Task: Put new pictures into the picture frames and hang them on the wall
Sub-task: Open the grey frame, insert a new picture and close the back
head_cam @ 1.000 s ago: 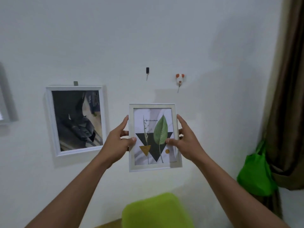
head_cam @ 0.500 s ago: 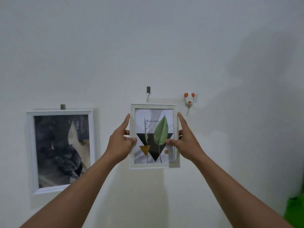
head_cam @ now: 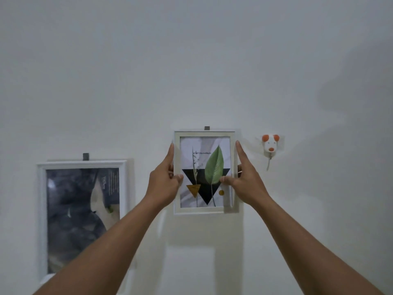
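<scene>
Hanging step. Left hand (head_cam: 164, 182) and right hand (head_cam: 244, 182) hold the frame (head_cam: 205, 173) against the wall (head_cam: 191, 60), fingers (head_cam: 171, 152) clamped on its side edges. Hook (head_cam: 207, 128) shows just above the fingers. Next: seat hanger on hook; engagement cannot be confirmed.

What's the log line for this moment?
stage: leaf frame held up, top at hook | left hand: grips left edge | right hand: grips right edge | dark frame: hung, to the left

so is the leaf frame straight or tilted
Straight: top edge of the leaf frame runs level under the wall hook. The left hand and right hand hold its sides; whether it is hooked, cannot tell.
</scene>
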Motion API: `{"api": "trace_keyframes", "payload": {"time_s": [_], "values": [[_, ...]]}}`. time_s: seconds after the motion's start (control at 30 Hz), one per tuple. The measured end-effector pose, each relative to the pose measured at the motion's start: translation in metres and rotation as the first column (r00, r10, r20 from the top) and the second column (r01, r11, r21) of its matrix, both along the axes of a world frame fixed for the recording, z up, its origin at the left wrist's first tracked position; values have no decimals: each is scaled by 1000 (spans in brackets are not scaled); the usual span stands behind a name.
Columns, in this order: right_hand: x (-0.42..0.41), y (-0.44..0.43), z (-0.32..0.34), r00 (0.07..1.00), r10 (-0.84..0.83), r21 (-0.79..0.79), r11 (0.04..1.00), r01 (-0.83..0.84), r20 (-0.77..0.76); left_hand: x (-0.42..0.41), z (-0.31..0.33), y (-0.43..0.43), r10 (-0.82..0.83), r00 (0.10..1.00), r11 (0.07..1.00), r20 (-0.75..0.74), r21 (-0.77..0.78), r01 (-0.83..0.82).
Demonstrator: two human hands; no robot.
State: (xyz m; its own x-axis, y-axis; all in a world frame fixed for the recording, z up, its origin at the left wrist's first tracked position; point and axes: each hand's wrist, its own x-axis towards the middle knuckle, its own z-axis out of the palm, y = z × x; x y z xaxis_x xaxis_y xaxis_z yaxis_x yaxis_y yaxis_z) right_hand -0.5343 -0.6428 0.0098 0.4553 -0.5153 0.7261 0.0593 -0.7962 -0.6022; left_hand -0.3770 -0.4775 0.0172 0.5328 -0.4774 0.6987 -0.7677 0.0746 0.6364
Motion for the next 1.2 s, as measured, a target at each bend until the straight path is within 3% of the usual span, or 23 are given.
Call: {"api": "trace_keyframes", "payload": {"time_s": [0.33, 0.47, 0.7, 1.07, 1.2], "values": [[2, -11, -6, 1000, -15, -11, 1000, 15, 6, 3, -8, -20, 54, 997, 998, 58, -22, -53], [6, -12, -5, 992, -122, -61, 991, 121, -12, 1, -11, -22, 171, 973, 985, 153, -12, -171], [9, -12, -4, 985, -171, -74, 983, 168, -29, 0, -13, -22, 248, 951, 968, 182, -9, -251], [8, -19, -13, 984, -177, -113, 978, 174, -17, -1, -16, -27, 215, 969, 975, 122, -79, -207], [10, -20, -18, 976, -217, -194, 957, 215, 8, 1, -18, -28, 216, 969, 974, 117, -88, -207]]}}
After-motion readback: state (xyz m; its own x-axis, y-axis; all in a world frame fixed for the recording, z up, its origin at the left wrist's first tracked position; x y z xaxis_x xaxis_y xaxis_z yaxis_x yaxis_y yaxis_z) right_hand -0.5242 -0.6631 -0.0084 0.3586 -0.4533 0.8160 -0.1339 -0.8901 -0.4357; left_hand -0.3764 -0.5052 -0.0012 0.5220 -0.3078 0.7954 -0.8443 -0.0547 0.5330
